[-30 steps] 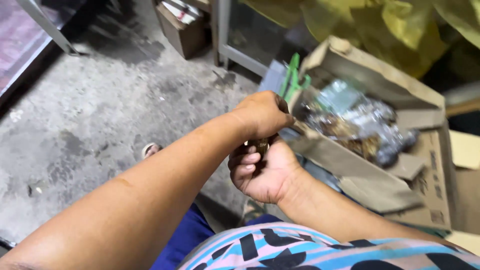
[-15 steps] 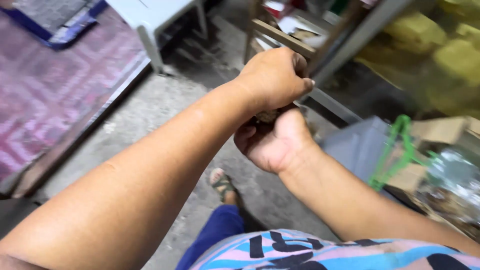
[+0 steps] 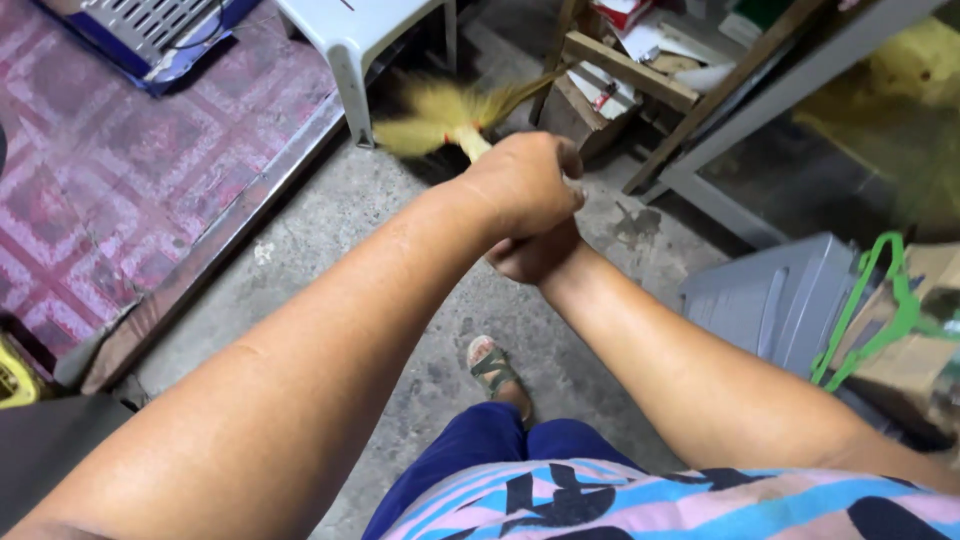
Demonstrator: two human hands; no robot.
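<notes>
A person's left hand (image 3: 520,185) closes in a fist over the right hand (image 3: 535,250), both pressed together above a concrete floor (image 3: 400,250); what they grip cannot be seen. Just beyond the fists lies a blurred yellow broom (image 3: 440,120), beside a white plastic stool (image 3: 355,40). A green hanger (image 3: 880,310) hangs at right.

yellow straw broom (image 3: 440,118), blurred, beyond clasped hands
</notes>
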